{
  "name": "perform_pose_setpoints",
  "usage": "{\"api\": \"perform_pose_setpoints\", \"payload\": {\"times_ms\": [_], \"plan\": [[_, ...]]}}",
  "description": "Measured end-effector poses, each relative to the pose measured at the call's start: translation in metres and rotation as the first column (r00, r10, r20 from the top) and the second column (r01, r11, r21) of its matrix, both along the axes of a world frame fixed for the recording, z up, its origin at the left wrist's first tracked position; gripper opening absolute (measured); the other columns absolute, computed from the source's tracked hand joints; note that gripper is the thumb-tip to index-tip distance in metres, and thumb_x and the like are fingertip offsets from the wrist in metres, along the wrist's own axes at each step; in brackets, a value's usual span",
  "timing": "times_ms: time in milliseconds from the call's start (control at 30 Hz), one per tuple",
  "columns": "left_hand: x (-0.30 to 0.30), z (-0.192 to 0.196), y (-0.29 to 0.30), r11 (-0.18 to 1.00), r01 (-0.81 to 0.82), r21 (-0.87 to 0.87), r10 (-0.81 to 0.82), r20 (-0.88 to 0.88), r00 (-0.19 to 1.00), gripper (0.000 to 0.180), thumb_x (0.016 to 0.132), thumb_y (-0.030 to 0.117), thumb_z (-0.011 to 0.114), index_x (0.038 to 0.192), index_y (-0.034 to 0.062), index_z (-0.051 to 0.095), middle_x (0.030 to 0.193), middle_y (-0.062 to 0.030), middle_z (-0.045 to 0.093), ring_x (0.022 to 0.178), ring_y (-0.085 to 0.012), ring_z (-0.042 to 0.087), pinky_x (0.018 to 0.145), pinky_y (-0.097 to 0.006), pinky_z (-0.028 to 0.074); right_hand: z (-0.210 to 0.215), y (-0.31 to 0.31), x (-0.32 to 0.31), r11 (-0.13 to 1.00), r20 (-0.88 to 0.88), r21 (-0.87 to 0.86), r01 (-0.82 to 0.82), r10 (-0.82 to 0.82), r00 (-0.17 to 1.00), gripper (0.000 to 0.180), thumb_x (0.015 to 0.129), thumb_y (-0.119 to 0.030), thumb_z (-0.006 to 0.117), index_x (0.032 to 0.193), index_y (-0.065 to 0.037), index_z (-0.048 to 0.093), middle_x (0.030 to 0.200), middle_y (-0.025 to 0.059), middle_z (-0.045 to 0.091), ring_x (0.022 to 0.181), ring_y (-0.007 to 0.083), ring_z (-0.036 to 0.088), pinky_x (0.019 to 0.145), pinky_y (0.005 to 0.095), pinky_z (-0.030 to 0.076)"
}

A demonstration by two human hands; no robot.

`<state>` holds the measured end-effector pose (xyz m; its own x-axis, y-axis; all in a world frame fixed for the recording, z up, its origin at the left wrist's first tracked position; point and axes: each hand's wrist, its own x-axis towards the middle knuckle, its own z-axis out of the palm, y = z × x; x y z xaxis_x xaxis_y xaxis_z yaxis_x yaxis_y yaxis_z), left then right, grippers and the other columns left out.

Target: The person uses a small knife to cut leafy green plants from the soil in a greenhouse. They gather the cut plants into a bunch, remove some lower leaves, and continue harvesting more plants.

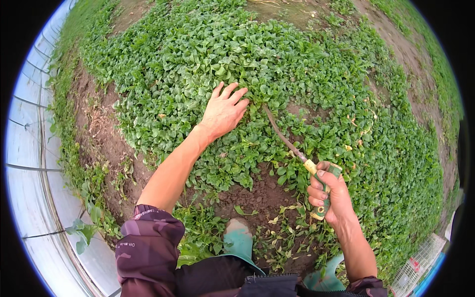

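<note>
While the left hand presses flat into the bed of low leafy greens, fingers spread and grasping nothing, the right hand is closed around the green-and-yellow handle of a sickle. Its thin curved blade reaches up-left into the leaves just beside the left fingertips. Bare soil lies below, near a teal boot.

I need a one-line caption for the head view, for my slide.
Left hand presses low green leaves; right hand holds a sickle.
</note>
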<state>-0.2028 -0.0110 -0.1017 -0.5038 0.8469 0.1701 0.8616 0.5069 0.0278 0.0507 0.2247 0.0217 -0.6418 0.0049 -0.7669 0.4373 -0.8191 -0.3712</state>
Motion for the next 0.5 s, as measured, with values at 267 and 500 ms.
{"api": "perform_pose_setpoints", "payload": {"times_ms": [267,500], "plan": [[0.001,-0.004,-0.002,0.999,-0.01,0.039,0.011,-0.017,1.0,0.031,0.089,0.02,0.066,0.119,0.0143,0.065,0.142,-0.0088,0.051,0.133,-0.0323,0.044,0.115,-0.052,0.031,0.006,-0.001,-0.047,0.804,0.012,0.471,-0.363,0.406,0.914,0.007,0.096,-0.006,0.055,0.102,-0.004,0.053,0.071,-0.0026,0.045,0.055,0.0075,0.041,0.046,0.0279,0.033],[0.004,-0.004,-0.006,1.0,-0.027,0.002,0.027,-0.014,1.0,0.033,0.089,0.019,0.065,0.121,0.0139,0.064,0.143,-0.0104,0.05,0.134,-0.0333,0.043,0.115,-0.052,0.031,0.022,0.022,-0.05,0.307,0.242,0.789,-0.532,0.64,0.729,0.006,0.093,-0.004,0.058,0.099,-0.003,0.06,0.078,-0.0012,0.053,0.068,0.0067,0.045,0.062,0.0273,0.039]]}}
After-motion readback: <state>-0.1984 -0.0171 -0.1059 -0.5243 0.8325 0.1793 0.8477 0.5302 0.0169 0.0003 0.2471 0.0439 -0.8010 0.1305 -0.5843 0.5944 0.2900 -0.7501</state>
